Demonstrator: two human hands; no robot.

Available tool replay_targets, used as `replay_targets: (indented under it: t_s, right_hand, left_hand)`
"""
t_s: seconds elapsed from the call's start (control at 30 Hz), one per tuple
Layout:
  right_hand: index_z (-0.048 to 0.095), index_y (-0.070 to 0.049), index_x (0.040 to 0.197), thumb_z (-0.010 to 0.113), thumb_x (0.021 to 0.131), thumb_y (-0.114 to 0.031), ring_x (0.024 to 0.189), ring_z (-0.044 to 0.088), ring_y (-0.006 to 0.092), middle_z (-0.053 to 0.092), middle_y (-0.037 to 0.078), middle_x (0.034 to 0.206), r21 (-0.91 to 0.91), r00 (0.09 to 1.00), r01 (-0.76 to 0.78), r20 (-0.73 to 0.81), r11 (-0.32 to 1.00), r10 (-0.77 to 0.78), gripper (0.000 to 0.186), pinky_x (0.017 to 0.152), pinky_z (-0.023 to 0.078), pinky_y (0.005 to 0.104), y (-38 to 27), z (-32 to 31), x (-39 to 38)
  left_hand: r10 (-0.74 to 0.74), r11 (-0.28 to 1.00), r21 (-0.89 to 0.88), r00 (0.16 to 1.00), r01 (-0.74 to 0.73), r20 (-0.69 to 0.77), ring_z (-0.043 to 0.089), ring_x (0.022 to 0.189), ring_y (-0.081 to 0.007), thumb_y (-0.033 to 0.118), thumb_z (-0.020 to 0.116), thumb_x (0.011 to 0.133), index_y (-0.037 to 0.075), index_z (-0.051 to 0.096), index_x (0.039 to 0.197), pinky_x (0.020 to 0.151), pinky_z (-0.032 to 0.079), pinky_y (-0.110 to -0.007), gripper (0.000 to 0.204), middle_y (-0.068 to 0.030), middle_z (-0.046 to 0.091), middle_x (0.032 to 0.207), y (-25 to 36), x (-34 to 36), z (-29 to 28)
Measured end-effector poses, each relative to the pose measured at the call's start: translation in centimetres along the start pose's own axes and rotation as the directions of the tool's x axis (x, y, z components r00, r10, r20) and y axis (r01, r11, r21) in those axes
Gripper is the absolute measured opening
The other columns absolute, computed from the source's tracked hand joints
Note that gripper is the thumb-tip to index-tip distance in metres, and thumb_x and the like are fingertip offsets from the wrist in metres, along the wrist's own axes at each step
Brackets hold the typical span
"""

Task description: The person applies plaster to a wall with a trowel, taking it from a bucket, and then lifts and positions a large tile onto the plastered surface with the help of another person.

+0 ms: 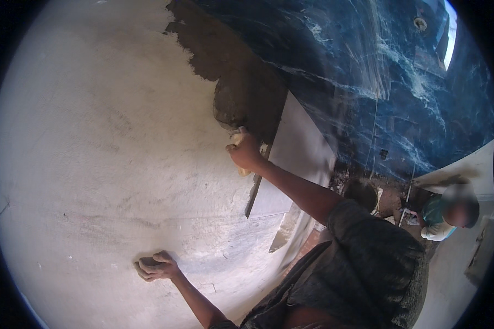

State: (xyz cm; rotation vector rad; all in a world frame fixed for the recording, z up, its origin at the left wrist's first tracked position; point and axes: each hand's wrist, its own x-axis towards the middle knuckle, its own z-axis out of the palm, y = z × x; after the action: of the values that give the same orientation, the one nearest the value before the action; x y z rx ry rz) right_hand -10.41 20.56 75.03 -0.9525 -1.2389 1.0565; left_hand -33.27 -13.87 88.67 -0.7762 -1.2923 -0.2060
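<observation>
Currently, the right hand (246, 154) reaches out, fingers wrapped round one pale-handled tool (237, 138) beside one dark grey mortar patch (260, 88) on the off-white wall (93, 137). Lower, the left hand (162, 267) curls its fingers about one dark grey lump (149, 262).

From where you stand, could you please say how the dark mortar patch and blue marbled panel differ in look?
The mortar patch is grey-brown; the marbled panel is blue with pale veins. The mortar patch looks matte, the marbled panel glossy. Both reach the picture's upper edge.
</observation>
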Motion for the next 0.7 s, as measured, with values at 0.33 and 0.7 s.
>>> replay_targets:
  t_s: [0.33,0.7]
  right_hand:
    - [0.039,0.001,0.126,0.066,0.076,-0.009,0.079,0.065,0.0359,0.061,0.023,0.086,0.142,0.972,-0.113,0.222,0.983,0.080,0.057,0.070,0.052,0.0443,-2.3,-0.9,-7.4]
    - [0.046,0.003,0.117,0.069,0.078,-0.014,0.075,0.063,0.0393,0.061,0.025,0.086,0.035,0.996,0.059,-0.070,0.998,-0.057,0.049,0.068,0.053,0.0448,-3.3,-1.8,1.0]
  left_hand:
    - [0.011,0.999,-0.032,1.000,-0.010,0.020,0.037,0.121,-0.0318,0.043,0.042,0.097,0.003,0.045,0.126,0.095,0.032,-0.048,0.050,-0.0170,0.041,0.134,0.0,-0.1,-0.5]
    - [0.016,0.999,-0.028,1.000,-0.015,0.022,0.040,0.117,-0.0304,0.043,0.042,0.097,0.002,0.046,0.126,0.093,0.033,-0.045,0.050,-0.0152,0.044,0.132,-0.4,-0.1,-0.8]
